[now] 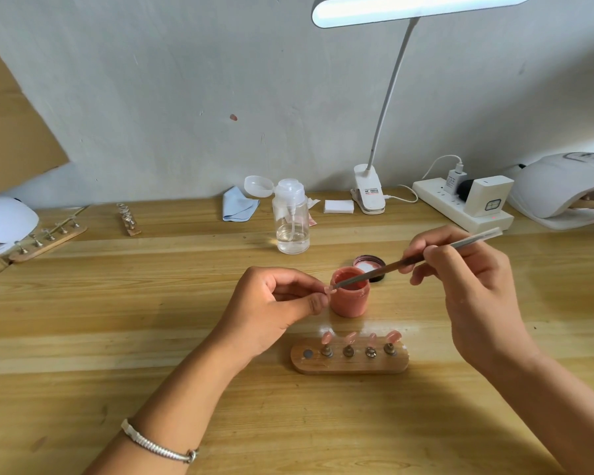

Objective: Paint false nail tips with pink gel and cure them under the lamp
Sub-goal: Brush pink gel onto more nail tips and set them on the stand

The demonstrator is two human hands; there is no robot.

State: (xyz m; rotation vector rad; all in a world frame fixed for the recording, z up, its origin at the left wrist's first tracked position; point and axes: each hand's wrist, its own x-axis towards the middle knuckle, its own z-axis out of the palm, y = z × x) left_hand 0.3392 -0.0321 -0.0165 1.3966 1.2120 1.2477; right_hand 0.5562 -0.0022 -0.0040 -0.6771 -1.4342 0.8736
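Left grip [275, 303] pinches nail tip [327, 290]; right grip [460, 269] holds brush [374, 273]. Best: thin even strokes, above gel pot [350, 301].

Pink gel jar [349, 299]; pink nail tips [327, 337]; lid [371, 260] seemingly black.

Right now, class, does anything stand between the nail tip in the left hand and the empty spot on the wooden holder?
Nothing visible does. Only bare table lies between the nail tip and the empty spot; the gel jar stands aside.
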